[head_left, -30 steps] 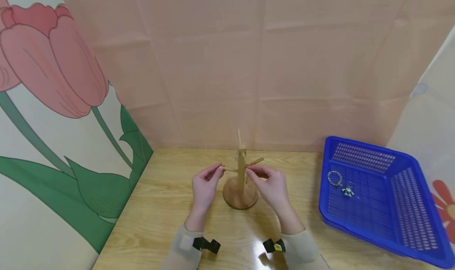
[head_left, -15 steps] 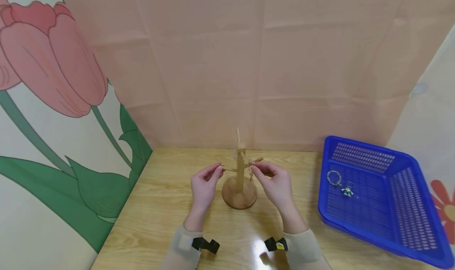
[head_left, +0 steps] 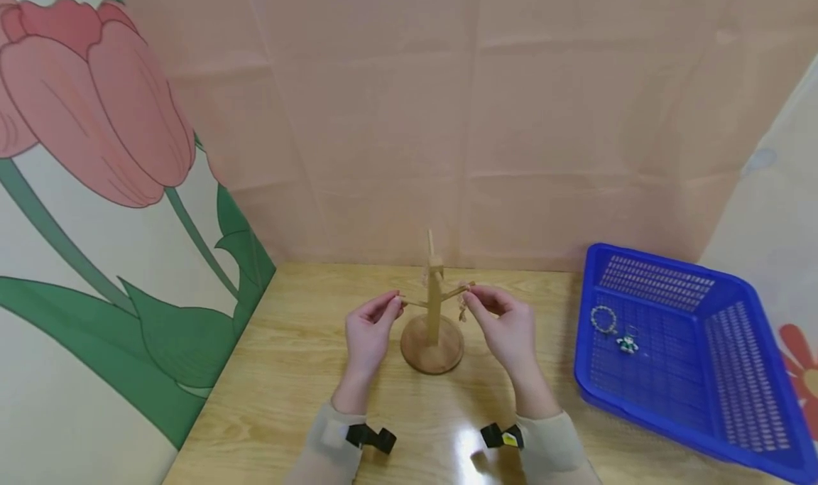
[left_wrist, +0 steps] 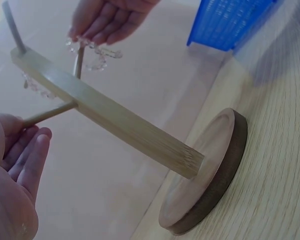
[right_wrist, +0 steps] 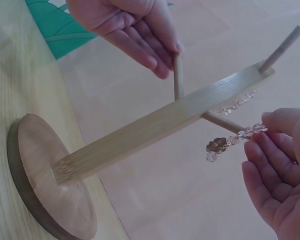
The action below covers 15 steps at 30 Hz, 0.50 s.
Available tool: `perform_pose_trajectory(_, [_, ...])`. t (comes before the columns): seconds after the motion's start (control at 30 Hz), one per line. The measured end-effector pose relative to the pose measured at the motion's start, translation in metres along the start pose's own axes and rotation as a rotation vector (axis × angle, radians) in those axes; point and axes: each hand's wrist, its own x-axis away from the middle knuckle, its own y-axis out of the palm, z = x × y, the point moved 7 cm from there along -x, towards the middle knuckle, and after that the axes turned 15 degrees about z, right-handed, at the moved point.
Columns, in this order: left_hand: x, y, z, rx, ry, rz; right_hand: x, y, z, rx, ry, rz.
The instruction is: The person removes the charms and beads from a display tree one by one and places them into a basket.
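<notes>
A wooden stand [head_left: 434,311] with an upright post, side pegs and a round base [right_wrist: 50,170] stands on the table. My left hand [head_left: 369,336] pinches the end of its left peg [left_wrist: 52,113] between thumb and fingers. With thumb and forefinger, my right hand [head_left: 509,332] pinches a bracelet of clear pinkish beads [right_wrist: 232,140] near the outer end of the right peg [right_wrist: 220,121]. A dark flower-shaped bead [right_wrist: 216,145] dangles from that bracelet. Behind the post hangs another strand of clear beads [right_wrist: 238,103], partly hidden by the wood.
To the right sits a blue plastic basket [head_left: 645,393]. Inside it lie a pale beaded bracelet [head_left: 603,320] and a small green-and-white figure charm [head_left: 627,343]. The wooden table [head_left: 287,400] meets a pinkish cloth backdrop [head_left: 383,151] behind the stand.
My right hand has moved outward to the right along the right peg, from near the post to its tip, carrying the bracelet. My left hand has kept its grip on the left peg.
</notes>
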Motion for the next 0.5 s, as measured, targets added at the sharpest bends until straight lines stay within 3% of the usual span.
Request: perform_pose_trajectory(0.5, [-0.0004,0.0013,-0.0016,0.021,0.002,-0.003,-0.0062,-0.0099,0.0029,-0.043,0.049,0.074])
